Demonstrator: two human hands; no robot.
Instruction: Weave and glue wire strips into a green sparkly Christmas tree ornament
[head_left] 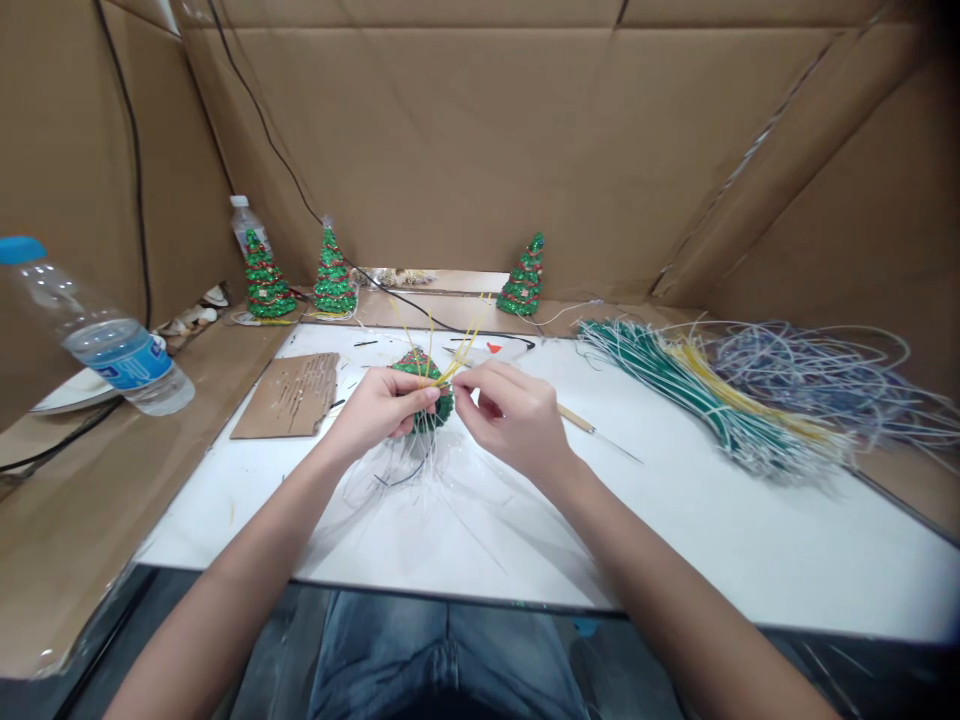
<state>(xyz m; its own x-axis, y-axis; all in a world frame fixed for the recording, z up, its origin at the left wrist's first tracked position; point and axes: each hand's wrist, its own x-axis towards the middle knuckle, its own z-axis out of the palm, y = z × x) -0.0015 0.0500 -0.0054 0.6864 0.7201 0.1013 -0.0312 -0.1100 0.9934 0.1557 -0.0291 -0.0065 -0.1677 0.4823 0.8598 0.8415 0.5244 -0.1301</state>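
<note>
Just left of the table's middle, my left hand (391, 402) is closed around a bundle of thin yellow strands (454, 368), which fan upward from the fingers. Behind and beneath that hand is a small green tree ornament (443, 408) with red bits on it, lying tilted and partly hidden. Thin white strands (429, 452) spread from it toward me over the table. Close on the right, my right hand (514, 410) has thumb and forefinger pinched beside the yellow strands. What sits between those fingertips is too small to make out.
Three finished-looking green trees (334, 272) stand along the back. A torn cardboard piece (289, 395) lies left, a wooden-handled awl (577, 418) right. Bundled green strands (675, 385) and a tangle of pale strands (810, 375) lie far right. A water bottle (124, 355) leans at left.
</note>
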